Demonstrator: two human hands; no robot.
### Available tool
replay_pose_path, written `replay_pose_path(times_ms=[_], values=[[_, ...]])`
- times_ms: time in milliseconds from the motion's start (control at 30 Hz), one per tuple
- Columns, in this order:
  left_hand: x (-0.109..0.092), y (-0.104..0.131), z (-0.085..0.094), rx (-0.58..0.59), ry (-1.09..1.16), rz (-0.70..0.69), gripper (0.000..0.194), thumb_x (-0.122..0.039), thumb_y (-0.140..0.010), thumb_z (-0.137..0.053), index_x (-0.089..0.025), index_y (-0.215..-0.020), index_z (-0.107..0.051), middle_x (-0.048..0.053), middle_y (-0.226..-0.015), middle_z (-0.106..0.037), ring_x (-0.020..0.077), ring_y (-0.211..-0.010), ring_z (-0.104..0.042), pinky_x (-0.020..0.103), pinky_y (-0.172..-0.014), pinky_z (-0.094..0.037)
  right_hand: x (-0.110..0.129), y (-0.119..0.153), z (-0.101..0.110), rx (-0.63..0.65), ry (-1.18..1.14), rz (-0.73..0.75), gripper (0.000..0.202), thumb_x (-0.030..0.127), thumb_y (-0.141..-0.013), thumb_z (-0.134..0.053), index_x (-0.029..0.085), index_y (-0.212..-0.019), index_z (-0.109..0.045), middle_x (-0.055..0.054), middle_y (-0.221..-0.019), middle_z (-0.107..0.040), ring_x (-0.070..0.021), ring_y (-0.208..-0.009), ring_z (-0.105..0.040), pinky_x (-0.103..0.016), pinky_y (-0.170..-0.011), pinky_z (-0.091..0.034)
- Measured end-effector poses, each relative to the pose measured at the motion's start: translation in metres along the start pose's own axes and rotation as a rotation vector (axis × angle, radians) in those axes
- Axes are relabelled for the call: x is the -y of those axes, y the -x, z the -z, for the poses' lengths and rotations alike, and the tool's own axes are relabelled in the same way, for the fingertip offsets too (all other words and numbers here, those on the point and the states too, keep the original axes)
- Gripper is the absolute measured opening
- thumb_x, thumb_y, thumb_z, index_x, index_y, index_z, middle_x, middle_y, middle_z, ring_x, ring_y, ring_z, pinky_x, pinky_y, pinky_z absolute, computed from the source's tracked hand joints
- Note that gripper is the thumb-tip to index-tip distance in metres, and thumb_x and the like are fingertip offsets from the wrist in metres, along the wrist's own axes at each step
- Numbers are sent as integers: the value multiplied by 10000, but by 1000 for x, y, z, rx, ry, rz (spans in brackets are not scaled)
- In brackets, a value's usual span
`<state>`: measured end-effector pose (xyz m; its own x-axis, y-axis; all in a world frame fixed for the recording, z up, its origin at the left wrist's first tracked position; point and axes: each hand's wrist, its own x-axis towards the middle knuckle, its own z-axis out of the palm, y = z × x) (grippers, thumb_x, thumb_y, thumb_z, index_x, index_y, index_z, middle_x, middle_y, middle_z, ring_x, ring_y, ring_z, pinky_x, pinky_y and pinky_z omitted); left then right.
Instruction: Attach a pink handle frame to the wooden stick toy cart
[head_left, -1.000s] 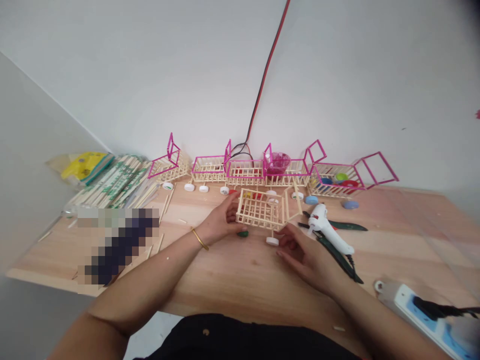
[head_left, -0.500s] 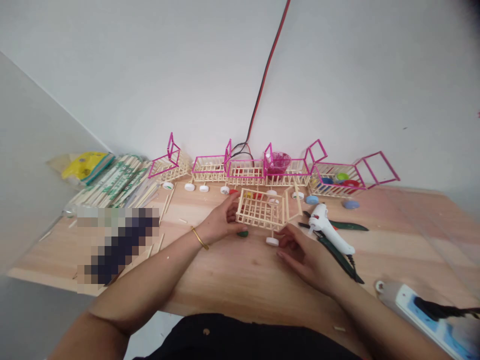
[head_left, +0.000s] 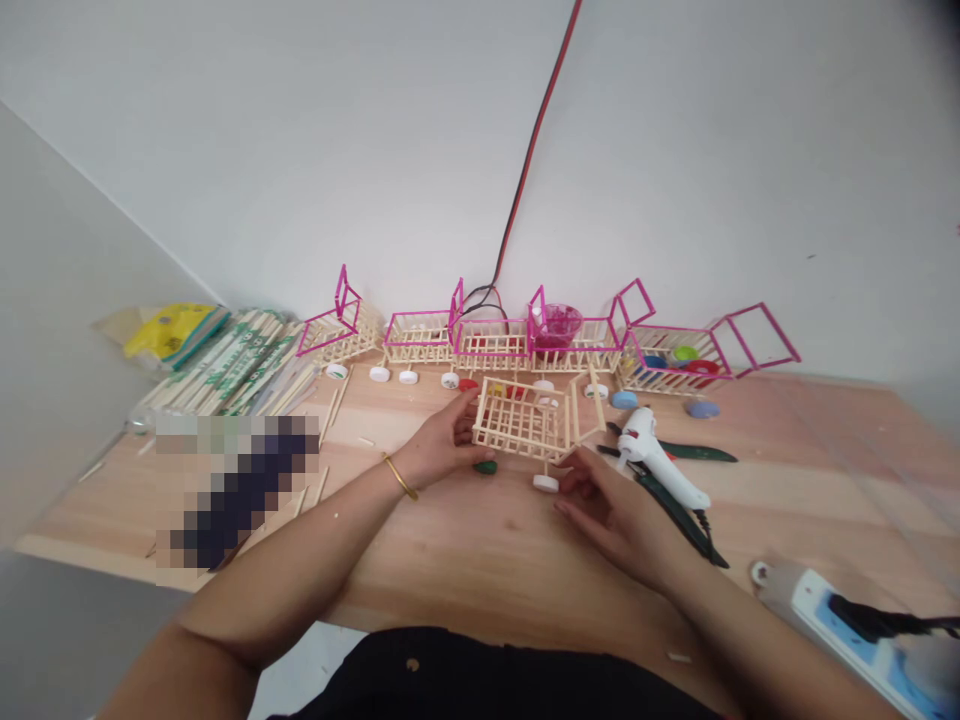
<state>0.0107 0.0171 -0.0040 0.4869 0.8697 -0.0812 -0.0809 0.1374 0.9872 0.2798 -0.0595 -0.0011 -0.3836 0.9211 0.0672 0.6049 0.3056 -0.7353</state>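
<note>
A miniature shopping cart (head_left: 521,420) of plain wooden sticks stands in front of me, with a slanted stick handle at its right end. At its left end my left hand (head_left: 444,438) has its fingers curled round the side. My right hand (head_left: 609,508) is bent at the near right corner, fingertips at the frame below the handle and beside a white wheel (head_left: 545,483). A green wheel (head_left: 487,467) shows by my left thumb. The far wheels are partly hidden behind the lattice.
Several finished carts with pink rims (head_left: 491,352) line the wall. Right of my hands lie a white glue gun (head_left: 660,455) and green-handled pliers (head_left: 694,452). A power strip (head_left: 847,630) is at the lower right. Packs of sticks (head_left: 232,360) and a yellow bag (head_left: 176,332) lie left.
Almost nothing differs. Both hands stay at the cart, and the cart keeps its place.
</note>
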Motion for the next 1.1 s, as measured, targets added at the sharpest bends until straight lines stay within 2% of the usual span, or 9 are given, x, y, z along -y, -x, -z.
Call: replay_pose_path(times_ms=[367,567,867,1100], values=[[0,1,-1,-39,-7,17,909,-161,-670,-843,-209,-1477,-429,158,-1341,-620,280,-1181,-626,419,-968,-525,-2,1,0,8,-9,6,284,270,-944,-575,266,-1201,-456,-37,-983,-668,-198,-893,-659,-362,-813,-529],[-1,1,-1,-29,-2,-4,892,-155,-685,-837,-204,-1476,-429,152,-1329,-624,285,-1201,-621,411,-974,-533,-3,2,0,6,10,14,278,276,-941,-585,266,-1192,-468,-25,-975,-667,-187,-871,-648,-352,-802,-525],[3,0,0,-22,-24,-27,892,-148,-718,-812,-214,-1500,-389,156,-1384,-597,274,-1231,-619,412,-1016,-525,-6,3,-4,-69,45,83,454,273,-924,-585,246,-1349,-426,-75,-1037,-682,-214,-892,-669,-382,-809,-560],[4,-1,1,-11,-27,-28,912,-151,-707,-826,-221,-1503,-387,159,-1410,-582,285,-1237,-623,422,-1016,-532,-11,4,-7,-110,20,81,542,290,-939,-593,248,-1428,-364,-64,-1000,-688,-202,-859,-669,-375,-798,-575]])
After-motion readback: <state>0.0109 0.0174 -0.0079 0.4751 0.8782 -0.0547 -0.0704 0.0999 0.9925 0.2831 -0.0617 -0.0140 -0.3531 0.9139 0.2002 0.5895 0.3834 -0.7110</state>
